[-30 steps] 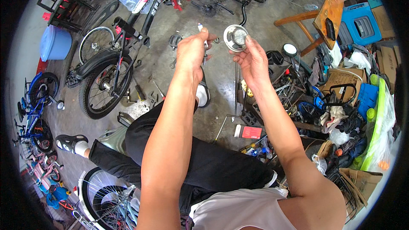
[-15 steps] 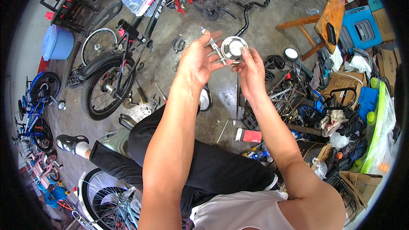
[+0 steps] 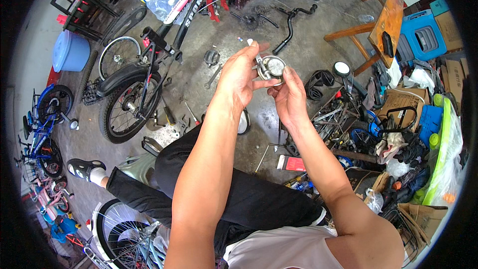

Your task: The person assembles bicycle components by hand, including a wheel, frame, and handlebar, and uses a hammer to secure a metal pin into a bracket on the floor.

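Note:
My left hand (image 3: 236, 73) holds a slim silver metal lever piece (image 3: 259, 61) with a pale tip, its thumb pressed along it. My right hand (image 3: 290, 94) grips the rim of a round, shallow silver metal part (image 3: 277, 64) between thumb and fingers. The lever piece lies across the left side of the round part; whether the two are joined, I cannot tell. Both hands are raised close together above the floor. My left fingers partly hide the round part's lower left edge.
A black bicycle frame with a wheel (image 3: 127, 109) stands at the left. A black handlebar (image 3: 289, 27) lies ahead on the concrete. Heaped metal parts and tools (image 3: 333, 112) spread at the right, near a wooden stool (image 3: 386, 20). A red-and-white box (image 3: 293, 163) lies near my leg.
My left hand has brought the lever piece rightward across the round part. The round part has tilted and sits slightly lower. The view has shifted a little.

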The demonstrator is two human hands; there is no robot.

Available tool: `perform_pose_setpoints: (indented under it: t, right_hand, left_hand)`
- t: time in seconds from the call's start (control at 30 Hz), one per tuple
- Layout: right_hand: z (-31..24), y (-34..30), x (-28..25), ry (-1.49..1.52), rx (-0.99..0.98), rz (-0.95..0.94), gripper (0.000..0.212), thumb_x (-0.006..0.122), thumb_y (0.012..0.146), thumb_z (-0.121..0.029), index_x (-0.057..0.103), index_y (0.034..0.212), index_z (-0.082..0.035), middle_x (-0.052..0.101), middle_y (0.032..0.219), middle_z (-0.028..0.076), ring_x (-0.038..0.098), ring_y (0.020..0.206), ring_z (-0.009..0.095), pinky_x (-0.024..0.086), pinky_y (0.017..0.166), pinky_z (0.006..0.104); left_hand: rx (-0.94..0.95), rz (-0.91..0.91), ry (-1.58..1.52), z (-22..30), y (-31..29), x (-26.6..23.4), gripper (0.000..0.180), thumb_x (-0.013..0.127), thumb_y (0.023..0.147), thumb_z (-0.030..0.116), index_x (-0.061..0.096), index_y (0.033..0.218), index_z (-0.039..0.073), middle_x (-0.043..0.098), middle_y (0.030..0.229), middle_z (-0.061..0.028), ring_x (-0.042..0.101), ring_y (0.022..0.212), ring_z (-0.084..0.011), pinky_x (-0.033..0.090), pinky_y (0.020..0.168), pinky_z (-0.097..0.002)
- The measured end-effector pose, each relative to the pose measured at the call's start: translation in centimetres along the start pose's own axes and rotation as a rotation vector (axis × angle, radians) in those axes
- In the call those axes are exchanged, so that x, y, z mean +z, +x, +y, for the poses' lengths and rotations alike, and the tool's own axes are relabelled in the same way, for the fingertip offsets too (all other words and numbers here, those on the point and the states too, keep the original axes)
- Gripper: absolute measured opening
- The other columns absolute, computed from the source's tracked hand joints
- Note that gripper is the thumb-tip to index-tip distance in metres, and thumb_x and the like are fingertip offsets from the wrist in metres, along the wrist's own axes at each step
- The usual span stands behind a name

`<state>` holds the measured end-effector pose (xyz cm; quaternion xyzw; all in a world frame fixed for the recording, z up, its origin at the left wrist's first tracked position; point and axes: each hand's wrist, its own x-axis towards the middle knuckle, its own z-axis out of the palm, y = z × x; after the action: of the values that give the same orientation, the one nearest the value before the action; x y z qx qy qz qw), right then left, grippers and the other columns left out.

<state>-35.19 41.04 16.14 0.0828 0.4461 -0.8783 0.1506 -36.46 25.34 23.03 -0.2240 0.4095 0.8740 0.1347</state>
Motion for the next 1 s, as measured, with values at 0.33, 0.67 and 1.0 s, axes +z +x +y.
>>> perform_pose_setpoints:
  t: [0.33,0.67,1.0]
  right_hand:
    - [-0.3,0.9,-0.5,-0.037,-0.071,0.003,0.030,0.064,0.104,-0.037,0.059,0.117,-0.010,0.068,0.107,0.001,0.062,0.089,0.010,0.048,0.072,0.0293]
    - [-0.9,0.7,-0.5,-0.107,-0.137,-0.033,0.029,0.069,0.102,-0.031,0.059,0.117,-0.008,0.067,0.104,0.002,0.063,0.090,0.010,0.051,0.072,0.0292]
    - [-0.4,1.5,-0.8,-0.115,-0.096,0.174,0.034,0.068,0.101,-0.032,0.056,0.122,-0.008,0.066,0.110,0.004,0.062,0.094,0.013,0.051,0.074,0.0318]
  left_hand:
    - [0.073,0.160,0.240,-0.2,-0.2,0.3,0.036,0.062,0.103,0.023,0.063,0.133,0.003,0.067,0.123,-0.0114,0.069,0.101,-0.0254,0.063,0.073,-0.0383]
    - [0.097,0.243,0.349,-0.7,0.6,0.3,0.022,0.070,0.099,0.022,0.069,0.113,0.005,0.069,0.100,-0.0036,0.066,0.089,-0.0166,0.058,0.065,-0.0326]
    - [0.154,0.293,0.577,-0.9,0.5,0.9,0.020,0.070,0.098,0.022,0.069,0.112,0.008,0.071,0.094,-0.0034,0.067,0.080,-0.0128,0.051,0.061,-0.0298]
